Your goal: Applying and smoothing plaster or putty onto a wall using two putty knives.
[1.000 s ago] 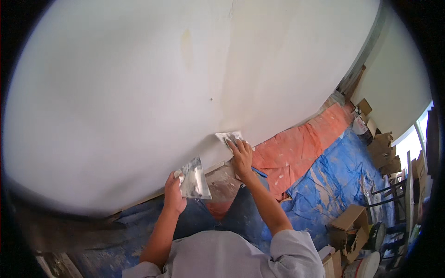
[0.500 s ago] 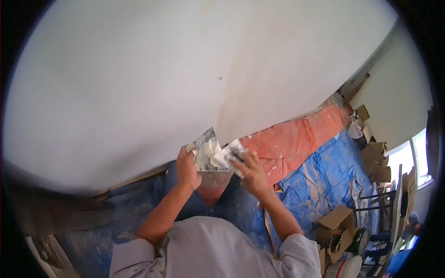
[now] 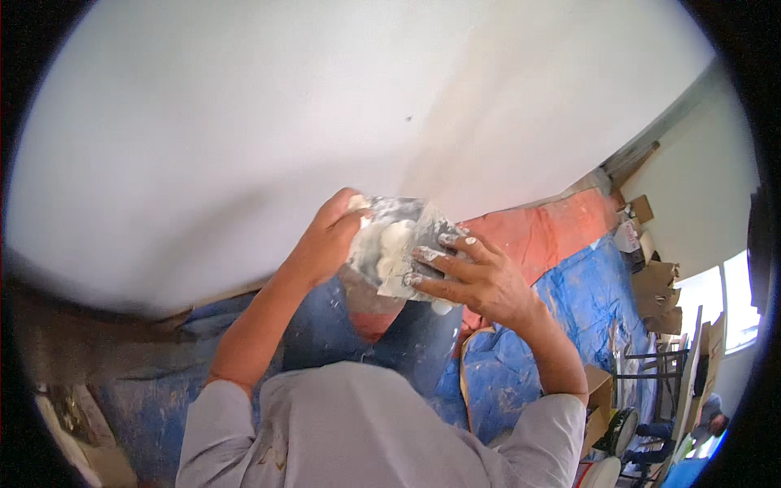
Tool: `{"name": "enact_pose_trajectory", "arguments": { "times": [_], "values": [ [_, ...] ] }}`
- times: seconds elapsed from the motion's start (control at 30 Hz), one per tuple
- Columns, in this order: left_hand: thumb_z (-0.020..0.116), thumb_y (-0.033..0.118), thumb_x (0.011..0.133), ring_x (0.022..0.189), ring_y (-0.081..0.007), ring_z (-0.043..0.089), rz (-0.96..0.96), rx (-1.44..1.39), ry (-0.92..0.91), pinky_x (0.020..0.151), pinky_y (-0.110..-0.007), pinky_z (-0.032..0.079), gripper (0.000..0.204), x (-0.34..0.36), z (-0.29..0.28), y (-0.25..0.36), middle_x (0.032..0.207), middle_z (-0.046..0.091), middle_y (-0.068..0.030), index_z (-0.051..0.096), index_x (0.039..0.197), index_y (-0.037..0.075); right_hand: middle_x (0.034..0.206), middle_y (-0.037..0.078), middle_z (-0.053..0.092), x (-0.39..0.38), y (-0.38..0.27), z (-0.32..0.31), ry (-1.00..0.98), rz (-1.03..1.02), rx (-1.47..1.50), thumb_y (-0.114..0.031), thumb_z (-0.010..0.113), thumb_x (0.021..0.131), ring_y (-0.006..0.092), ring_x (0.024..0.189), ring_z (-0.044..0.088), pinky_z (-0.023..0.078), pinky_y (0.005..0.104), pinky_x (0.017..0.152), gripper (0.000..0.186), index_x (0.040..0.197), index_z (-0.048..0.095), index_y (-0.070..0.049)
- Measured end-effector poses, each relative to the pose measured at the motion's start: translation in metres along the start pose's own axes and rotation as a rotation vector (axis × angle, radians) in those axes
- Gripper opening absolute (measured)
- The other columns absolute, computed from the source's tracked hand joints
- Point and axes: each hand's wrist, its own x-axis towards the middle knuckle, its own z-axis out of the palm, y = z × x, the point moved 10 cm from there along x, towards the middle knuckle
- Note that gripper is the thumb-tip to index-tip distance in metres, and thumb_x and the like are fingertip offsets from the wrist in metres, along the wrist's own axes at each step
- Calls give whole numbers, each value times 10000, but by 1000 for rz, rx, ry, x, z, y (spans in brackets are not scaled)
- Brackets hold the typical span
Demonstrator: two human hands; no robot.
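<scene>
My left hand [image 3: 327, 241] is closed on the edge of a flat metal putty blade [image 3: 392, 206], whose face is smeared with filler. A thick lump of off-white putty [image 3: 396, 238] lies on that face. My right hand [image 3: 492, 281] presses its putty-spotted fingers along the back of a second thin scraper blade [image 3: 432, 225]. This scraper stands tilted over the right part of the first blade, against the putty. Both hands are in front of my body, close to the large white wall [image 3: 244, 106]. Any handles are hidden.
An orange sheet [image 3: 553, 232] runs along the wall's foot, beside a blue tarp [image 3: 582, 285]. Cardboard boxes [image 3: 656, 286], a bucket [image 3: 600, 472] and a dark metal frame [image 3: 651, 365] stand at the right. Another person [image 3: 714, 416] is partly visible at the far right.
Both hands have risen, and the right has moved further right. The right scraper has turned from lying beside the left blade to standing tilted over it. My elbows are spread wider.
</scene>
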Motion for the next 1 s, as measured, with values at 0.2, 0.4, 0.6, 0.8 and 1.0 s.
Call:
{"name": "enact_pose_trajectory", "arguments": {
  "times": [0.2, 0.4, 0.6, 0.8, 1.0],
  "values": [
    [511, 96, 947, 901, -128, 577, 64, -322, 245, 787, -291, 492, 174, -29, -20, 44, 981, 601, -51, 573, 1103, 47, 1203, 55, 701, -28, 101, -77, 332, 319, -51, 94, 538, 754, 280, 1076, 641, 495, 417, 988, 566, 1224, 705, -173],
    [489, 85, 956, 886, -113, 578, -38, -280, 155, 793, -277, 499, 172, -53, -9, -7, 976, 600, -35, 557, 1108, 37, 1242, 111, 668, -10, 185, -233, 919, 382, -433, 78, 535, 826, 355, 1145, 583, 471, 431, 997, 461, 1237, 659, -88],
    [468, 67, 965, 922, -128, 608, 63, -202, 125, 818, -291, 521, 196, -67, -13, -31, 1006, 616, -53, 542, 1142, 30, 1255, 89, 653, 29, 234, -249, 1021, 384, -734, 72, 566, 822, 349, 1144, 577, 503, 410, 960, 539, 1285, 654, -190],
    [442, 70, 975, 942, -166, 650, 0, -336, 221, 796, -312, 553, 215, -83, -40, -49, 1046, 626, -68, 535, 1166, 32, 1317, 118, 580, 3, 244, -82, 841, 538, -623, 57, 572, 812, 342, 1136, 529, 449, 443, 995, 479, 1236, 681, -139],
    [443, 62, 966, 956, -171, 652, -19, -364, 284, 842, -323, 552, 216, -83, -56, -88, 1056, 627, -74, 529, 1162, 34, 1264, 96, 634, -32, 221, -108, 815, 495, -470, 146, 528, 724, 346, 1127, 564, 478, 432, 989, 625, 1258, 661, -150]
  ]
}}
